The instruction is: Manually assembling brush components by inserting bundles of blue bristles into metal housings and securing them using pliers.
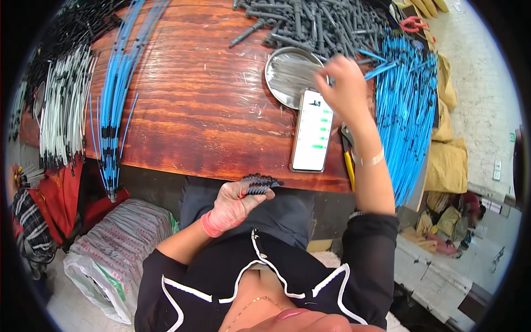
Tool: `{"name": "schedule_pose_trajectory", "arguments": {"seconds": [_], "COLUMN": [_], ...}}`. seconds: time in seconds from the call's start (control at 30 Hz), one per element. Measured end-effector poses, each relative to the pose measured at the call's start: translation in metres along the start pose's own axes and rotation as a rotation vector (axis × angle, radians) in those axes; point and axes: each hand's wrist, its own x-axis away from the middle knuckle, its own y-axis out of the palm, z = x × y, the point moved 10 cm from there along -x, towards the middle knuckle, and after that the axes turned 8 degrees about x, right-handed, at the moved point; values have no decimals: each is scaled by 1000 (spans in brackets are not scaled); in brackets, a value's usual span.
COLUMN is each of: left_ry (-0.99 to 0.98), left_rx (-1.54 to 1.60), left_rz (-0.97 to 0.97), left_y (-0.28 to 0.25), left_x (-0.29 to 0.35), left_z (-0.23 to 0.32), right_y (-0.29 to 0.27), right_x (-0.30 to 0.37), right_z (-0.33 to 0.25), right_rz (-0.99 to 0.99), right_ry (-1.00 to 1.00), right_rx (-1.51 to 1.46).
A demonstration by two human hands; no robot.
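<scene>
My left hand [231,205], in a pale glove with a reddish cuff, is closed around a bunch of small dark ribbed pieces [260,183] just off the table's front edge. My right hand [347,86] is bare and slightly blurred, its fingers drawn together over the right rim of a round metal dish [267,77]. Whether anything is pinched there I cannot make out. Thin, clear, needle-like strips [296,72] lie in the dish. A phone [311,133] with a lit white screen lies below that hand, its top end touching or overlapping the dish.
Dark grey tubular parts [321,25] are heaped at the back. Long blue rods [406,122] cover the table's right side; more blue rods [119,94] and white rods [65,105] lie left. Yellow-handled pliers [348,160] rest by the phone. A wrapped bale [124,238] stands on the floor.
</scene>
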Motion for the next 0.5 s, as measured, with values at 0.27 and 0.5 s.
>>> {"name": "schedule_pose_trajectory", "arguments": {"seconds": [0.27, 0.5], "left_ry": [-38, -35], "left_rx": [3, -10], "left_rz": [3, -3], "left_y": [-6, -3], "left_x": [0, 1], "left_z": [-8, -8], "right_y": [82, 85], "right_x": [-41, -41], "right_z": [-6, -18], "right_rz": [-262, -291], "right_ry": [-114, -185], "right_rx": [308, 407]}}
